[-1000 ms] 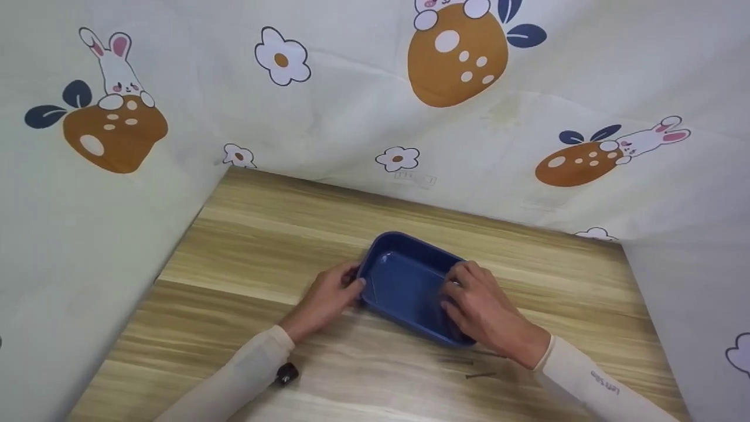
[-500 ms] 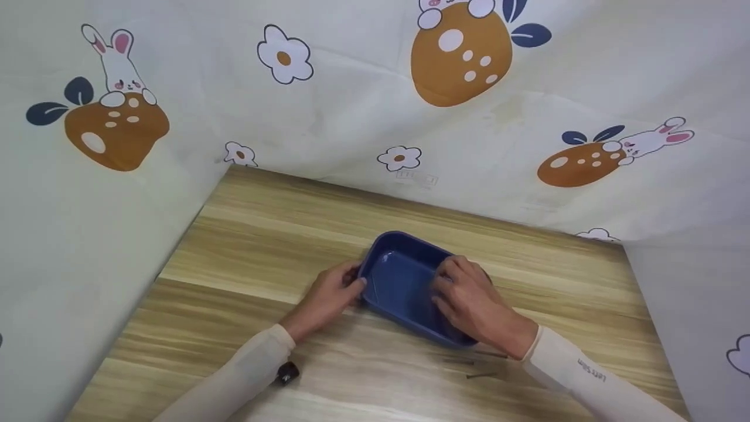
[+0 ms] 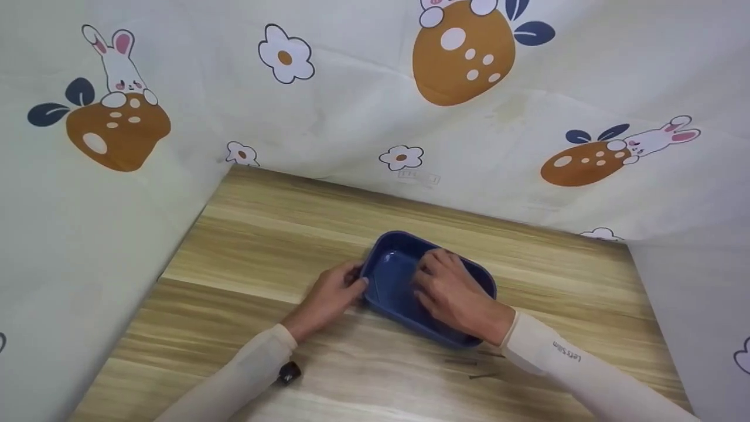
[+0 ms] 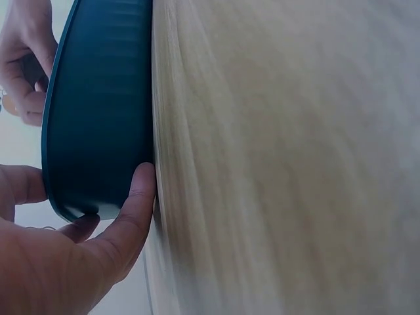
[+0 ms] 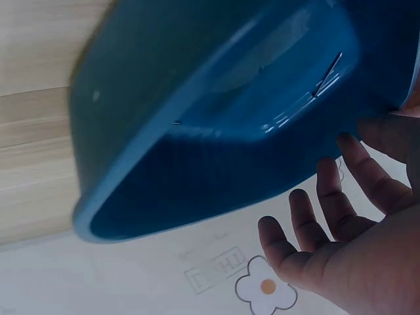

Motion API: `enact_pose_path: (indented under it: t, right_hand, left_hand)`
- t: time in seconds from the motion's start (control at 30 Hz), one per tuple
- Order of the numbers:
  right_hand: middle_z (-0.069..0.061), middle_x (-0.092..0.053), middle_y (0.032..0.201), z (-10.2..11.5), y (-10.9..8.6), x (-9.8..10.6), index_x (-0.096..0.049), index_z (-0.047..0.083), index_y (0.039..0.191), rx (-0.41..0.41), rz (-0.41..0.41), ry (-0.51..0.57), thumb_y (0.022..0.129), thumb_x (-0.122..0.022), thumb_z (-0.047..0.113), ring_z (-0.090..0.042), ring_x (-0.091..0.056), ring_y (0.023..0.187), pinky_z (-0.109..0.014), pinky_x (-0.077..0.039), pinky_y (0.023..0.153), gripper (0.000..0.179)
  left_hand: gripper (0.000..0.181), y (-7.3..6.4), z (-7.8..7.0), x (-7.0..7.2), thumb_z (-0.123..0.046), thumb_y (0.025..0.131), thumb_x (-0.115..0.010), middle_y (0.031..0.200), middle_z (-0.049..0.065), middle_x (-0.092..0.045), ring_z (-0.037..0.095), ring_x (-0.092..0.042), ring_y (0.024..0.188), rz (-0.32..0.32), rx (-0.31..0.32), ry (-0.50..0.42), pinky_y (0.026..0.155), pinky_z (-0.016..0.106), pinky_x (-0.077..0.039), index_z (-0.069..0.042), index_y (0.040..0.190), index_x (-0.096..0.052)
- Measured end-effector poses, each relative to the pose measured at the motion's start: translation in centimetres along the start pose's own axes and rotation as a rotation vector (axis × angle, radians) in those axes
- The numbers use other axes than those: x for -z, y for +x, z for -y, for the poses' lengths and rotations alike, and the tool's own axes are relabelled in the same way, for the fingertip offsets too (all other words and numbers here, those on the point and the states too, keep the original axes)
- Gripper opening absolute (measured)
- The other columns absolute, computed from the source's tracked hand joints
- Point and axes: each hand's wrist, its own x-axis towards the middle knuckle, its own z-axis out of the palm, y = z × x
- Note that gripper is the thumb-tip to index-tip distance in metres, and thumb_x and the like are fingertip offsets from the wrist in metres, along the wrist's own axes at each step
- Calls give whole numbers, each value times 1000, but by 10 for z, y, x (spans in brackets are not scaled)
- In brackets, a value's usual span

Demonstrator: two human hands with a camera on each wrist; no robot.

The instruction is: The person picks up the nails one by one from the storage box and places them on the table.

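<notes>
A blue rectangular plastic bin (image 3: pixel 387 281) stands on the wooden table. My left hand (image 3: pixel 328 296) grips its left end, thumb at the rim and other fingers against the outer wall, as the left wrist view also shows. Over the bin's inside is my right hand (image 3: pixel 454 293), its fingers bent loosely downward. In the right wrist view these fingers (image 5: pixel 335 197) are spread and relaxed, with nothing visible between them. A thin dark nail-like piece (image 5: pixel 327 75) lies on the bin's floor. Thin dark nail-like pieces (image 3: pixel 483 375) lie on the table near the bin's front right.
A small black block-shaped item (image 3: pixel 289 373) sits beside the left sleeve. The wood-grain table (image 3: pixel 281 228) is bounded at the back and sides by a pale cloth wall (image 3: pixel 345 111) printed with rabbits, fruit and flowers.
My right hand has moved left, from the bin's right end toward its middle. My left hand has kept its hold on the left end, and the bin has stayed in place.
</notes>
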Motion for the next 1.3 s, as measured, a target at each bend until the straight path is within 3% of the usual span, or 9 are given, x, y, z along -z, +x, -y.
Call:
enact_pose_path:
  t: [0.5, 0.77, 0.97, 1.13, 1.3]
  right_hand:
    - [-7, -63, 118, 5, 27, -12, -75, 10, 101, 10, 53, 21, 101, -72, 25, -28, -53, 116, -46, -52, 90, 15]
    - [-5, -63, 116, 6, 32, -18, -78, 9, 98, -9, 76, 102, 100, -75, 28, -26, -52, 113, -42, -49, 87, 20]
    - [-4, -63, 110, 4, 39, -23, -81, 11, 98, -45, 91, 162, 99, -76, 28, -23, -51, 107, -40, -47, 83, 18]
    - [-4, -63, 108, 6, 44, -28, -81, 11, 102, -45, 122, 165, 99, -76, 26, -24, -50, 105, -38, -45, 80, 16]
    - [-6, -64, 108, 10, 46, -32, -82, 13, 103, -27, 116, 141, 96, -79, 28, -27, -51, 107, -42, -47, 81, 17]
  left_hand:
    - [43, -1, 1, 1, -15, 104, -63, 122, 18, -73, 21, -69, 103, -8, -16, 27, 85, 32, -62, 4, 143, -59]
    - [42, 0, 1, 1, -14, 104, -62, 120, 21, -73, 22, -71, 99, 3, -21, 27, 85, 40, -65, 4, 142, -60]
    - [42, 0, 0, 1, -15, 105, -61, 121, 19, -73, 22, -71, 101, 10, -17, 31, 85, 37, -65, 3, 143, -60]
    - [42, -1, 1, 2, -13, 106, -57, 123, 23, -72, 31, -72, 108, 35, -20, -36, 87, 43, -66, 5, 144, -57]
    - [42, 0, 0, 1, -14, 106, -59, 122, 21, -73, 24, -72, 103, 26, -15, -16, 85, 44, -66, 3, 144, -58]
